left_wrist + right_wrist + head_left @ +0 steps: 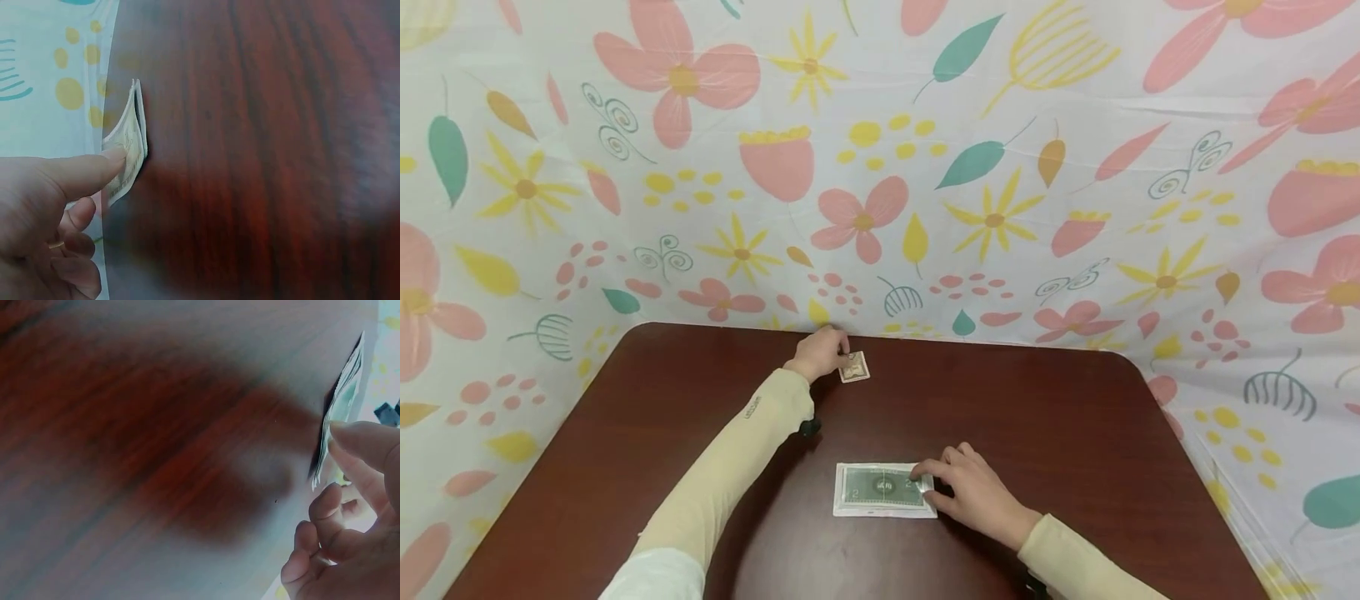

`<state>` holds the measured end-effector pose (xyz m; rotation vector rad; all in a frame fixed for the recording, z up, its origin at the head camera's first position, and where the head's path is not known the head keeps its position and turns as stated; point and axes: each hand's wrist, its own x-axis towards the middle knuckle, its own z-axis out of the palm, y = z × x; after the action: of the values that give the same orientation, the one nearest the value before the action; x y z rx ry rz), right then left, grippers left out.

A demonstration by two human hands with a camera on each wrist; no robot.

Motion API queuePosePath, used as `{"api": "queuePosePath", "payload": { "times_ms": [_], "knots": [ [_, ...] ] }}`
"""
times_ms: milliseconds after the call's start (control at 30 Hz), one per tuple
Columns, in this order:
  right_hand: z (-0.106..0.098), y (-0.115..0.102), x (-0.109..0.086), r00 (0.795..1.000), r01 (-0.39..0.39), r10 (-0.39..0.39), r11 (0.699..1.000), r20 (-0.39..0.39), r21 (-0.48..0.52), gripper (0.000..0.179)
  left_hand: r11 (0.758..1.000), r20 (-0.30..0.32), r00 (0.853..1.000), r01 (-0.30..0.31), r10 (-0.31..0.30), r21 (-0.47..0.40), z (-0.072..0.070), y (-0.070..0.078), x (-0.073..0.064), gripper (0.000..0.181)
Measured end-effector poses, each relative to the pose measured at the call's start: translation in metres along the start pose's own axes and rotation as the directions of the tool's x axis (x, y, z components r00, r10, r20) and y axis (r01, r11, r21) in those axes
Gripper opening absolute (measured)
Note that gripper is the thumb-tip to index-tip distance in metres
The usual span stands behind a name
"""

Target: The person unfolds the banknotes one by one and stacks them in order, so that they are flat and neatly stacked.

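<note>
Near the far edge of the table, my left hand (820,353) pinches a small tan, folded play banknote (855,368). In the left wrist view the thumb lies on the note's face (131,147), and its two layers stand slightly apart along the fold. Closer to me lies a flat stack of green play banknotes (880,487) with white borders, a "2" printed near the corners. My right hand (977,492) pinches at the stack's right end with thumb and index finger. The right wrist view shows the stack's layered edge (340,400), the other fingers curled below.
Both things lie on a dark reddish-brown wooden table (1037,417) with rounded far corners. A white cloth (880,108) printed with flowers and leaves hangs behind and along the sides. Dark wrist straps (809,427) show beneath the cream sleeves (737,450).
</note>
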<state>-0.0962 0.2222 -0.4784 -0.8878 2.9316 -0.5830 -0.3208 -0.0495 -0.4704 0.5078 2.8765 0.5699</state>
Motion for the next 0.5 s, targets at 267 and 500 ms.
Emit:
{"api": "queuePosePath", "payload": {
  "times_ms": [267,500],
  "knots": [
    [0.001,0.001,0.001,1.000,-0.012,0.012,0.999,0.013,0.039,0.029,0.999,-0.046,0.999,-0.010,0.009,-0.032,0.005,-0.004,-0.023,0.012],
    [-0.002,0.003,0.002,1.000,-0.024,0.023,0.996,0.014,0.085,0.025,0.975,-0.096,0.995,-0.047,0.026,-0.217,0.008,-0.008,-0.046,0.011]
  ]
}}
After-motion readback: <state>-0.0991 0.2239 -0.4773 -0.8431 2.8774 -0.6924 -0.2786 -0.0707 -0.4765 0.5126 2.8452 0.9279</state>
